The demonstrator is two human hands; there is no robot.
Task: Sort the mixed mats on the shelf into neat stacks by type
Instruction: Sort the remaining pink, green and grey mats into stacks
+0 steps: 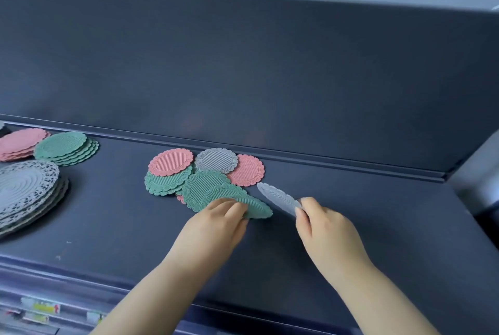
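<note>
A loose pile of small round scalloped mats lies mid-shelf: a pink mat (170,161), a grey mat (216,159), another pink mat (247,171) and several green mats (205,188). My left hand (216,222) pinches the edge of a green mat (258,209) at the pile's near side. My right hand (324,232) holds a grey mat (278,197) lifted and tilted on edge, just right of the pile.
At the far left sit a pink stack (21,142), a green stack (64,148) and a stack of large grey lacy mats (27,194). The dark shelf (351,199) has a raised back panel and a grey wall at the right end (475,180). Price labels line the front edge.
</note>
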